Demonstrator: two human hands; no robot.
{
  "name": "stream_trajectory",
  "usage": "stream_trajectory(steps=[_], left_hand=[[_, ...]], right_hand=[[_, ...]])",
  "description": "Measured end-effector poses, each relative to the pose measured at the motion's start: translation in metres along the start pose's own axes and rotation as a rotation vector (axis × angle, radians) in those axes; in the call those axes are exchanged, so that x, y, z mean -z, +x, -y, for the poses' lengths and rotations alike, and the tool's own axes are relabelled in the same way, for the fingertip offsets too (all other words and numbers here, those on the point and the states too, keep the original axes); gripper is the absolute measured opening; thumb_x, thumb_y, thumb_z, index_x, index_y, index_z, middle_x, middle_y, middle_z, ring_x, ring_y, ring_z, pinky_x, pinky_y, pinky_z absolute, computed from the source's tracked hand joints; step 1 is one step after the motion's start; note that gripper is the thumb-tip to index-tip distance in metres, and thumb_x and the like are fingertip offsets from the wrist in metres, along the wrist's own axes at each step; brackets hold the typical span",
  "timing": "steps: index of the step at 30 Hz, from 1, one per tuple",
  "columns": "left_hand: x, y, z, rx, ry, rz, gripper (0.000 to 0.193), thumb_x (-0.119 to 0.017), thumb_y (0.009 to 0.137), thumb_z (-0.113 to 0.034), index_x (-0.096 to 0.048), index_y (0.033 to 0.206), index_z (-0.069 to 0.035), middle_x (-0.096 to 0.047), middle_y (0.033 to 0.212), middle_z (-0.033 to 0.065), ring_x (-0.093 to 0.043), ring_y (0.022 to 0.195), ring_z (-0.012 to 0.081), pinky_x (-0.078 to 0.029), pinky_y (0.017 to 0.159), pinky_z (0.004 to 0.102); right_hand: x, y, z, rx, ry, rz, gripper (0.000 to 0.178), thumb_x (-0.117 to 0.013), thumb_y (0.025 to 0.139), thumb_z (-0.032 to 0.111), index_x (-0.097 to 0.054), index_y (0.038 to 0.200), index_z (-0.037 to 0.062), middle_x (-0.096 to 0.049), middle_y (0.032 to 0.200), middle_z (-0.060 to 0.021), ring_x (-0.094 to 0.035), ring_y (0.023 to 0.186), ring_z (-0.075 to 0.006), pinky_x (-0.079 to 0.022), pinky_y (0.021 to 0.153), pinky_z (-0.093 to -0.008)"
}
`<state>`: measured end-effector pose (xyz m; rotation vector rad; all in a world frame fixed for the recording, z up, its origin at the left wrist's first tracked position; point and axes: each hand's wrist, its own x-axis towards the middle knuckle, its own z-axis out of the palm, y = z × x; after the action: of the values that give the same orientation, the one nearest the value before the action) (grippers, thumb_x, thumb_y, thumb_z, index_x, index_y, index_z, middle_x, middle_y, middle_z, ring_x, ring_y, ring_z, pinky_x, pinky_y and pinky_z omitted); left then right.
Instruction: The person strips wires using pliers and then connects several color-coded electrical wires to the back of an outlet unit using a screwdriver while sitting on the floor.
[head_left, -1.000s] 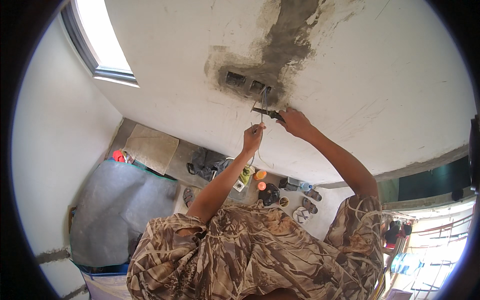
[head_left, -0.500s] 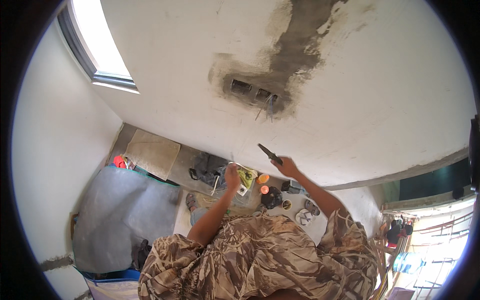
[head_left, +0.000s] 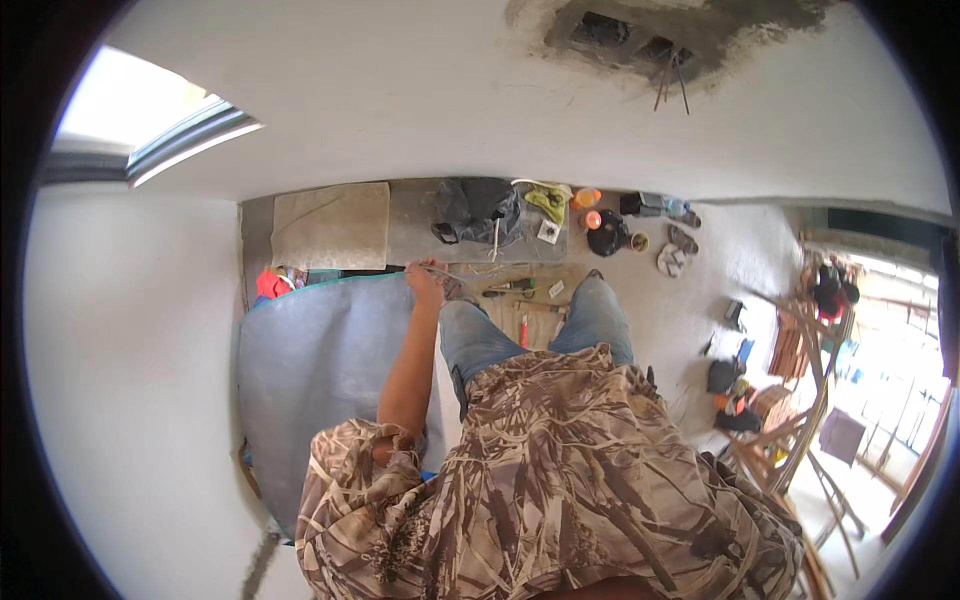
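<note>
My left hand reaches over the edge of a large grey sheet, fingers closed. A thin, pale wire-like strand seems to run from the fingertips towards the right; its ends are hard to make out. My right hand is out of sight, and so is the dark tool it held. Between my legs, on a tan mat, lie a tool with a dark and green handle, a wooden-handled tool and a red object. High on the wall, bare wires hang from a recessed box.
Along the wall base lie a tan board, a black bag, a yellow-green cloth and an orange bottle. Sandals and a black plastic bag are farther right. Wooden poles lean near the bright opening at right.
My view has tipped down and turned, so the wall boxes sit higher and farther right. My left hand has lowered towards the grey sheet. My right hand with its dark tool has left view.
</note>
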<state>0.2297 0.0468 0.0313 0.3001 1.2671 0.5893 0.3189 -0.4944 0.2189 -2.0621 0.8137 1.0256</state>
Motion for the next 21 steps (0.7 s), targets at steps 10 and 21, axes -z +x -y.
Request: stream_trajectory(steps=[10, 21], left_hand=[[-0.001, 0.022, 0.019, 0.154, 0.075, -0.074, 0.027, -0.04, 0.099, -0.026, -0.039, 0.118, -0.007, -0.052, 0.107, 0.0115, -0.055, 0.099, 0.0276, -0.05, 0.089, 0.0611], [0.026, -0.023, 0.116, 0.413, 0.486, 0.011, 0.032, -0.037, 0.102, -0.033, -0.051, 0.11, -0.005, -0.061, 0.097, 0.0065, -0.062, 0.098, 0.0259, -0.037, 0.103, 0.0606]], right_hand=[[-0.058, -0.094, -0.14, -0.219, -0.189, 0.166, 0.042, -0.06, 0.093, 0.039, -0.064, 0.109, -0.0001, -0.064, 0.078, -0.0083, -0.06, 0.065, -0.0176, -0.048, 0.059, -0.0358], [-0.171, -0.147, -0.253, -0.098, 0.389, 0.038, 0.041, -0.066, 0.09, 0.036, -0.066, 0.102, -0.0035, -0.066, 0.076, -0.0077, -0.062, 0.065, -0.0171, -0.05, 0.06, -0.0335]])
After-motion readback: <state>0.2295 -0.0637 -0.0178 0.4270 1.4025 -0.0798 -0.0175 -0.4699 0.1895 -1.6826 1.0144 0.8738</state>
